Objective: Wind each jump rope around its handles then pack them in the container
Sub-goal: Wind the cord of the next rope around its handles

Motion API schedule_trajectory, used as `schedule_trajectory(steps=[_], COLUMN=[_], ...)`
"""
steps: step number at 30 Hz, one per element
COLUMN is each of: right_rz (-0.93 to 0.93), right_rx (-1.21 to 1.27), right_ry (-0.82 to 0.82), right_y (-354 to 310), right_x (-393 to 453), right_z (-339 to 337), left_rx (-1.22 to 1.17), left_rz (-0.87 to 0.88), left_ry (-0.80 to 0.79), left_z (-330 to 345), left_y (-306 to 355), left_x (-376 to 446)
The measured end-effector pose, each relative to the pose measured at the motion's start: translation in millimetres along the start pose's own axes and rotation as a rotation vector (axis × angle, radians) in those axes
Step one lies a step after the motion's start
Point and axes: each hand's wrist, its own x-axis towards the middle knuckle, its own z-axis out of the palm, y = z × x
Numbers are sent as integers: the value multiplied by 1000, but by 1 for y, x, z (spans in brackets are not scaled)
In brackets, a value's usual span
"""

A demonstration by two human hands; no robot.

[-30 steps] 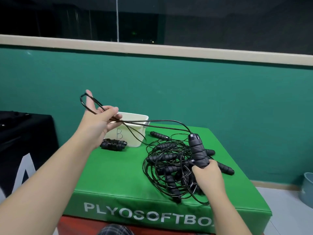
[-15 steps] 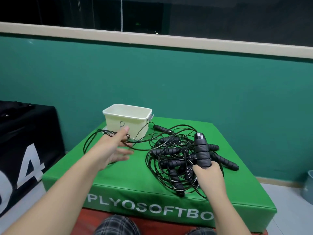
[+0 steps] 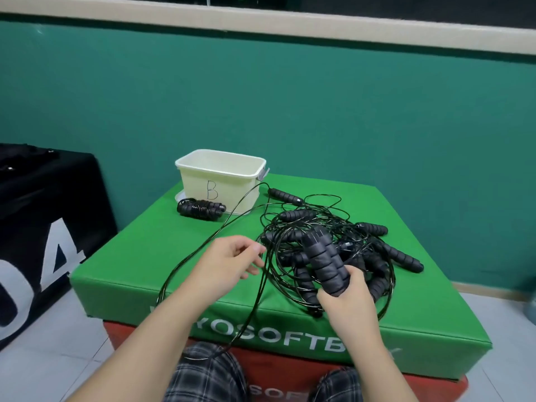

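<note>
My right hand [image 3: 345, 300] grips a pair of black foam handles [image 3: 322, 262] held together, tilted up over a tangled pile of black jump ropes [image 3: 368, 250]. My left hand [image 3: 229, 265] hovers just left of the pile, fingers loosely curled, its fingertips beside a thin black cord [image 3: 203, 248]. That cord loops off the front of the box towards my lap. A white container marked "B" [image 3: 235, 195] stands at the back left. One wound rope bundle [image 3: 201, 208] lies against its front.
Everything sits on a green soft plyo box [image 3: 130, 262] stacked on a red one [image 3: 290, 369]. A black box with white numbers [image 3: 43, 221] stands to the left. A green wall runs behind. My plaid-clad knees [image 3: 208, 375] are against the front.
My left hand has come down and right, from holding the cord up high to beside the pile. The cord now lies slack over the box edge. The camera has tilted down.
</note>
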Motion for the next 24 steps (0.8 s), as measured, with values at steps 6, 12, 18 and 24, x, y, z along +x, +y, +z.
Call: schedule_trajectory(steps=[6,12,18,24], right_rz=[-243,-393,-528,-614], right_rx=[-69,-183,-326,-358], right_ry=[7,42,87,149], right_y=[13,30,37,42], right_x=[3,9,8,9], right_z=[6,12,15,20], left_rx=[402,341,411,537], left_rz=[265,353,292,132], left_ry=[204,276,18,-70], left_z=[21,37,35,20], left_y=[-7,-26,-32,-38], left_x=[-1,-1,0,-6])
